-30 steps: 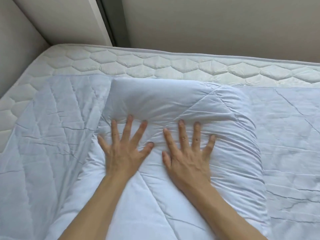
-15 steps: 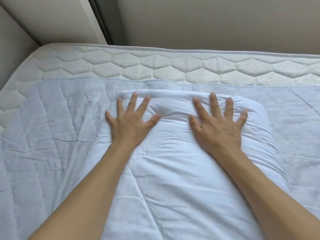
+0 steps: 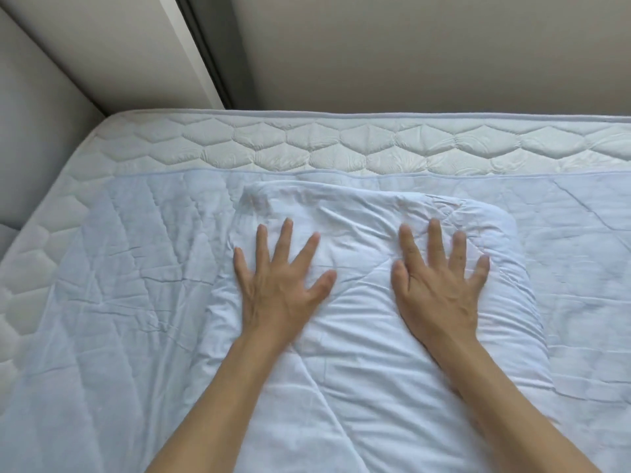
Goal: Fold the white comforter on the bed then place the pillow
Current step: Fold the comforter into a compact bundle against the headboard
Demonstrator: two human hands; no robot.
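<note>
Comforter [image 3: 358,370] lies folded in a strip on the bed [image 3: 307,148]. Left hand [image 3: 280,288] and right hand [image 3: 440,291] press flat on it, fingers spread, gripping nothing. Step judged: smoothing the fold. Next: fetch the pillow, not in view.

- White comforter [image 3: 368,370]: folded into a thick, puffy, wrinkled bundle lying lengthwise on the bed, its far rounded end just short of the bare quilted strip of mattress.
- It lies on top of a flat quilted pad and reaches the near edge of the view.
- Stitched diagonal seams cross its top.
</note>
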